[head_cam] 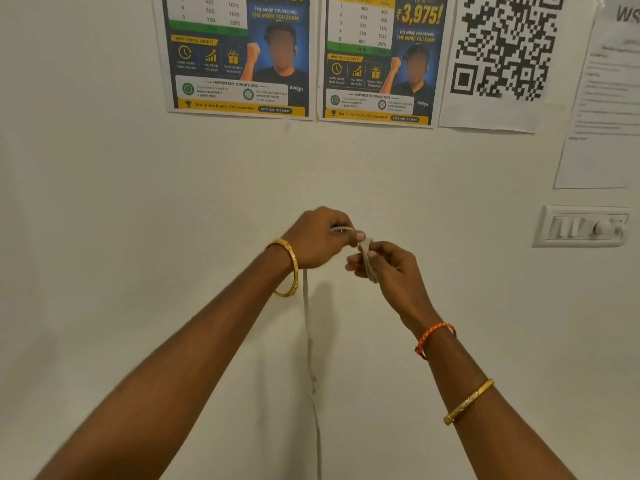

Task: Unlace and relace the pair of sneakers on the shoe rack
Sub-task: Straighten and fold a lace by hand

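Note:
Both my hands are raised in front of a cream wall. My left hand (pixel 320 239) pinches a white shoelace (pixel 307 327) near its upper end. The lace hangs straight down from that hand and runs out of the bottom of the view. My right hand (pixel 384 266) holds a folded or bunched part of the same lace (pixel 367 259) between thumb and fingers. The two hands almost touch. No sneaker and no shoe rack are in view.
Two blue and yellow posters (pixel 239 57) (pixel 379 64), a QR code sheet (pixel 502 50) and a printed page (pixel 602 109) hang on the wall above. A white switch panel (pixel 585 226) is mounted at the right.

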Demonstrator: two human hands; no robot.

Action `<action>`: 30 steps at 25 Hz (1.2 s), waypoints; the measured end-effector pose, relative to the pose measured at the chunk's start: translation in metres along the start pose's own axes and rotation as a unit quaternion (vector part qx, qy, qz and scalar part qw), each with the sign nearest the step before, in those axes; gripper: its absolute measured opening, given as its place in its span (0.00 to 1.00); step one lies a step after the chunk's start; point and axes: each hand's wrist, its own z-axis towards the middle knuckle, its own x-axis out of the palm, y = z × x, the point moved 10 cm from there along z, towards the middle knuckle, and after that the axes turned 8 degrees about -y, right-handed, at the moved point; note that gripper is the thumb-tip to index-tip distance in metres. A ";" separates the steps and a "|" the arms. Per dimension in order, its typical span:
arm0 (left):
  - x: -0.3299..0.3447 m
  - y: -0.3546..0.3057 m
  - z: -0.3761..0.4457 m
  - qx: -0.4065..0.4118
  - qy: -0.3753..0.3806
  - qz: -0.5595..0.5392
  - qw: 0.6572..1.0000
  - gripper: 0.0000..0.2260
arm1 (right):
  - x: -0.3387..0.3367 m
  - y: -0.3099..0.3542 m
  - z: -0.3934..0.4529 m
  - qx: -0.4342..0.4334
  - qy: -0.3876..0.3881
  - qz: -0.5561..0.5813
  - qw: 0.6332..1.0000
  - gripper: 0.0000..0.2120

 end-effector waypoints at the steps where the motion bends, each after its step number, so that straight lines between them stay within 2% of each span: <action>1: -0.005 0.001 0.006 0.001 -0.020 -0.006 1.000 0.10 | 0.000 0.001 -0.002 0.003 0.012 -0.003 1.000 0.12; 4: -0.003 0.011 0.008 -0.025 -0.045 -0.100 0.994 0.10 | 0.002 0.008 -0.010 0.014 0.039 0.007 0.999 0.15; 6: 0.014 0.029 -0.002 -0.085 -0.032 -0.186 0.978 0.10 | 0.002 0.016 -0.012 0.029 0.049 0.040 0.998 0.16; 9: 0.059 0.056 -0.028 -0.203 0.042 -0.318 0.925 0.10 | 0.006 0.024 -0.011 0.059 0.050 0.111 0.991 0.16; 11: 0.082 0.054 -0.046 -0.231 0.104 -0.362 0.897 0.11 | 0.008 0.026 -0.008 0.085 0.035 0.194 0.977 0.15; 13: 0.092 0.041 -0.058 -0.202 0.155 -0.342 0.905 0.15 | 0.007 0.026 -0.002 0.096 0.003 0.269 0.958 0.14; 15: 0.090 0.029 -0.062 -0.154 0.181 -0.261 0.935 0.16 | 0.004 0.022 0.005 0.090 -0.032 0.300 0.949 0.12; 18: 0.073 0.016 -0.052 -0.070 0.166 -0.104 0.978 0.15 | 0.000 0.007 0.013 0.073 -0.070 0.234 0.967 0.12; 20: 0.055 0.009 -0.041 -0.023 0.129 -0.037 0.991 0.14 | -0.002 -0.005 0.013 0.060 -0.073 0.146 0.985 0.11; 23: 0.027 0.005 -0.021 -0.004 0.071 -0.002 0.997 0.14 | -0.002 -0.018 0.008 0.050 -0.049 0.035 0.997 0.10; 26: 0.005 0.008 -0.002 -0.001 0.018 0.032 0.999 0.14 | 0.006 -0.019 -0.003 0.054 0.002 0.024 0.998 0.12; 28: 0.001 0.014 0.006 -0.005 -0.003 0.006 1.000 0.13 | 0.010 -0.013 -0.010 0.052 0.027 0.009 0.998 0.14; 30: 0.003 0.025 0.007 -0.028 -0.018 -0.072 0.997 0.11 | 0.010 -0.004 -0.014 0.052 0.039 0.002 0.998 0.17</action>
